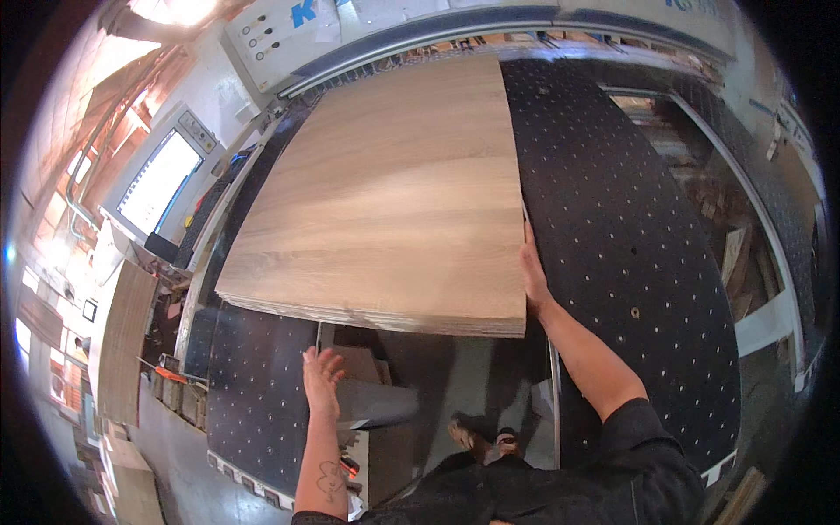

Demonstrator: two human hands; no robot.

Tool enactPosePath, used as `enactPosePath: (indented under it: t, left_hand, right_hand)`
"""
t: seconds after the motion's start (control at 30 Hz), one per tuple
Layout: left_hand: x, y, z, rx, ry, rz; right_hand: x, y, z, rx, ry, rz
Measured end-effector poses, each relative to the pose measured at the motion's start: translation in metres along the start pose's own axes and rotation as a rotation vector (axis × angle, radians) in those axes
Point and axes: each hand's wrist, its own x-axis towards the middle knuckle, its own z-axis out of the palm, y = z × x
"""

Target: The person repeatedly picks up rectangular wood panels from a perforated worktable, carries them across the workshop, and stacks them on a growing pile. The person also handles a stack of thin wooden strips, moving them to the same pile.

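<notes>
A stack of wood-grain panels (385, 192) lies across black tables dotted with small pale points, its layered front edge facing me. My right hand (533, 273) is against the right side of the stack, fingers stretched along the edge and partly hidden by it. Below the front edge, left of the middle, my left hand (323, 381) is raised with its fingers apart. It holds nothing and is clear of the panels, beside the inner edge of the left black table (262, 394).
The right black table (612, 227) extends beyond the stack. A machine with a long beam (420, 48) spans the back. At left stand a lit monitor (160, 182) and a keyboard (210, 210). More panels (127, 346) stand farther left. A gap with floor lies between the tables.
</notes>
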Motion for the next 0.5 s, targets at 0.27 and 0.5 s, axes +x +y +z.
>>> enactPosePath:
  t: [0.27, 0.5]
  left_hand:
    - [0.166, -0.006, -0.007, -0.005, 0.429, 0.447]
    - [0.215, -0.011, 0.040, -0.327, 0.397, 0.589]
  right_hand:
    - [0.005, -0.033, 0.026, 0.144, 0.063, 0.163]
    - [0.014, -0.040, 0.023, 0.176, 0.060, 0.208]
